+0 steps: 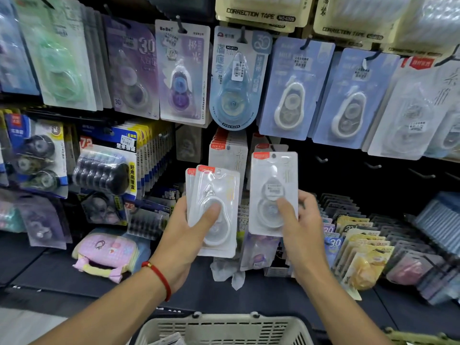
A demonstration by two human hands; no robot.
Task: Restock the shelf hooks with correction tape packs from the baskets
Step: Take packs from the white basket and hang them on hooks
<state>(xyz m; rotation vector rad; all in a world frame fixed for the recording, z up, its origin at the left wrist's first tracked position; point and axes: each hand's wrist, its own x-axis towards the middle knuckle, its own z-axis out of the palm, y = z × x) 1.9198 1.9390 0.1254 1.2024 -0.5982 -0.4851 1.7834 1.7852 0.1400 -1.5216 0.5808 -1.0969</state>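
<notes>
My left hand point(184, 235) grips a small stack of white correction tape packs point(216, 192) with red corner labels, thumb across the front blister. My right hand point(302, 227) holds a single matching pack point(273, 175) upright, thumb pressed on its blister, hang hole at the top. Both are raised in front of the shelf, just below two hooks that carry the same white packs point(227, 151). A beige plastic basket point(224, 327) sits at the bottom, under my forearms, with some packs barely showing inside.
Rows of hanging tape packs fill the upper shelf, blue ones point(296, 90) to the right. Bare black hooks point(373, 166) stick out at right. Standing packs point(356, 245) fill the lower right, and a pink pouch point(104, 252) lies at lower left.
</notes>
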